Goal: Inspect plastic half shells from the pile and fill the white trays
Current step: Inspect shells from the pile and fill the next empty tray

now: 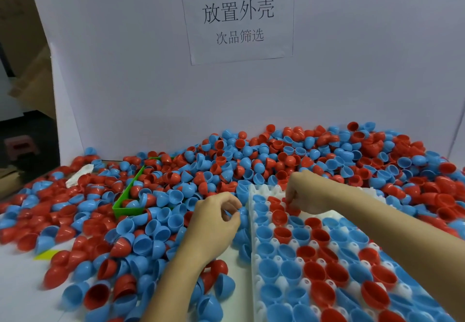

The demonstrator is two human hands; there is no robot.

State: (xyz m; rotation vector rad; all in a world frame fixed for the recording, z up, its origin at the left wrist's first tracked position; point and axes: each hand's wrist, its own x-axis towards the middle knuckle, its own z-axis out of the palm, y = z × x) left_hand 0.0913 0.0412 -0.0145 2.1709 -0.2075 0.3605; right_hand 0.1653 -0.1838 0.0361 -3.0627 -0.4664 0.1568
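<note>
A big pile of red and blue plastic half shells (pixel 276 160) covers the table. A white tray (pixel 254 251) lies at the front right, most of its cups holding red or blue shells. My left hand (pixel 214 223) hovers just left of the tray's edge, its fingers curled and pinching a blue half shell (pixel 242 211). Over the tray's far rows my right hand (pixel 304 193) has its fingers curled down onto a red half shell (pixel 289 202).
A green bin (pixel 128 207) sits half buried in shells left of centre. A crumpled white piece (pixel 78 174) lies at the far left. A white board with a paper sign (pixel 237 17) stands behind the pile. A yellow strip (pixel 46 255) lies on the table's front left.
</note>
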